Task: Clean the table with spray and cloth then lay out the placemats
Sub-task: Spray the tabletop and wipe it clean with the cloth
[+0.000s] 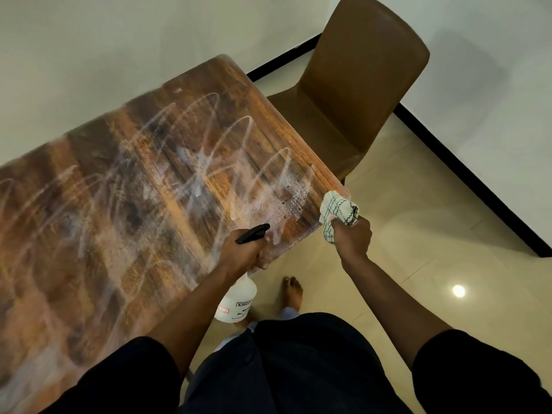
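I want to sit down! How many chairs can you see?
1. The brown chair stands at the table's far end, near the wall. Others may be out of view.

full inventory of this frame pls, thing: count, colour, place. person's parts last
wood-grain rectangular table: 1, brown with whitish smear streaks and a patch of dark specks near its right corner, left and centre
moulded plastic chair: 1, brown, at the table's far end by the wall
translucent plastic spray bottle with black trigger head: 1, white and black, held at the table's near edge
white cloth with dark stitched pattern: 1, bunched, at the table's right corner
glossy tiled floor: beige, right side, with a light reflection
left hand: grips the spray bottle's neck
right hand: grips the cloth
bare foot: 1, on the floor below the hands
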